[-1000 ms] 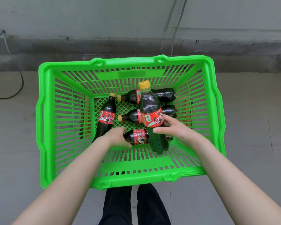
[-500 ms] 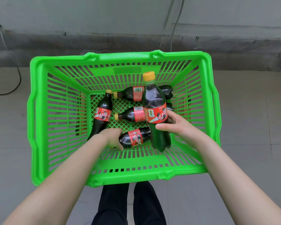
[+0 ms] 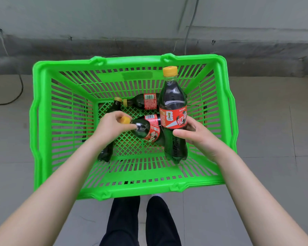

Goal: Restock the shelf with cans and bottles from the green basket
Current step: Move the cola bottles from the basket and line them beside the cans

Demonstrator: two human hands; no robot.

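The green basket (image 3: 132, 189) stands on the floor below me. My right hand (image 3: 198, 136) grips a large cola bottle (image 3: 172, 96) with a yellow cap and red label, upright over the basket's right side. My left hand (image 3: 111, 127) holds a small cola bottle (image 3: 147, 130) by its neck, cap end raised and tilted left. Another small bottle (image 3: 142, 102) lies at the back of the basket floor. A second one (image 3: 150, 117) lies mostly hidden behind the held ones. A third one (image 3: 106, 153) leans along the left wall.
Grey tiled floor (image 3: 265, 121) surrounds the basket, and a grey wall with a ledge (image 3: 149, 45) runs just behind it. A black cable (image 3: 16, 96) curves on the floor at the left. My legs in dark trousers (image 3: 140, 222) stand at the basket's near edge.
My left hand has lifted the small bottle's neck end off the basket floor. The large bottle in my right hand has risen a little higher.
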